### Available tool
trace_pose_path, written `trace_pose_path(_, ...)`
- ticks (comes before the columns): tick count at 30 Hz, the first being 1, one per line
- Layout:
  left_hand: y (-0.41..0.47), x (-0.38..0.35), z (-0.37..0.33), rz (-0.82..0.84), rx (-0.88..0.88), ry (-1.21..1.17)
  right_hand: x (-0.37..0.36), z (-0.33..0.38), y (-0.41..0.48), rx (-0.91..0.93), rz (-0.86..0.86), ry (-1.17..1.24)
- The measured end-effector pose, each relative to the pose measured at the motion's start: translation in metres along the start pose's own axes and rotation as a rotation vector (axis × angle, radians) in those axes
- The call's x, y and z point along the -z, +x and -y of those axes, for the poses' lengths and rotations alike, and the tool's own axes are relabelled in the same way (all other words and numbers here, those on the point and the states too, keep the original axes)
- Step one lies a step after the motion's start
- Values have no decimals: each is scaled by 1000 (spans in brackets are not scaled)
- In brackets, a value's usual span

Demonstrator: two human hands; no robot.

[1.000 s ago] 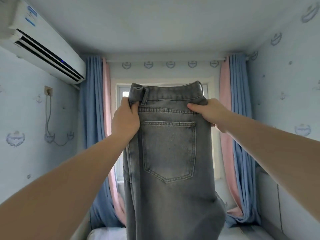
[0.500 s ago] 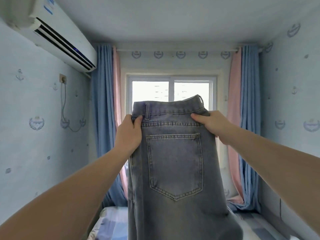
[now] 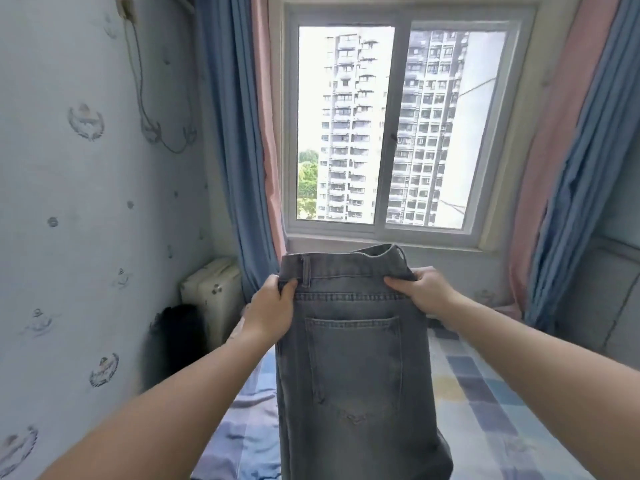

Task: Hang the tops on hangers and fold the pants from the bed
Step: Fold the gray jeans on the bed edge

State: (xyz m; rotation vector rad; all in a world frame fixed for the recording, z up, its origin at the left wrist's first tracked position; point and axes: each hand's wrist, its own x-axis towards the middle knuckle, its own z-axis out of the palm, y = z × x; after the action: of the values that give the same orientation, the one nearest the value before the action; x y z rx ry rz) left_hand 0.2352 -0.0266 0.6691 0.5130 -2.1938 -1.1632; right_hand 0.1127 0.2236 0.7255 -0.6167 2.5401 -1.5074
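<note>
Grey jeans [image 3: 353,368] hang upright in front of me, folded lengthwise so one back pocket faces me. My left hand [image 3: 270,311] grips the left end of the waistband, thumb on the front by a belt loop. My right hand [image 3: 424,294] grips the right end of the waistband. The legs drop out of view at the bottom edge. Below the jeans lies the bed [image 3: 485,393] with a checked blue, lilac and yellow sheet.
A window [image 3: 391,126] with blue and pink curtains [image 3: 242,140] faces me. A white case [image 3: 211,292] and a dark object [image 3: 176,337] stand by the left wall. A padded panel [image 3: 602,299] lines the right wall.
The jeans and both hands have come down from in front of the window to just above the bed. My view has tilted down, so the air conditioner and ceiling are gone.
</note>
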Motion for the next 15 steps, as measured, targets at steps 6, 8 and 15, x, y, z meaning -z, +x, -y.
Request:
trace_pose_path(6,89,-67,153,155,214,-4,-119,-110,126,-186,41,-24)
trace_pose_path(8,126,-93,205,186,284,10,-159,-144,175,-249,18,-43)
trace_pose_path(15,245,-211,402,192,466,190,-299,-280,332,-359,-110,-230)
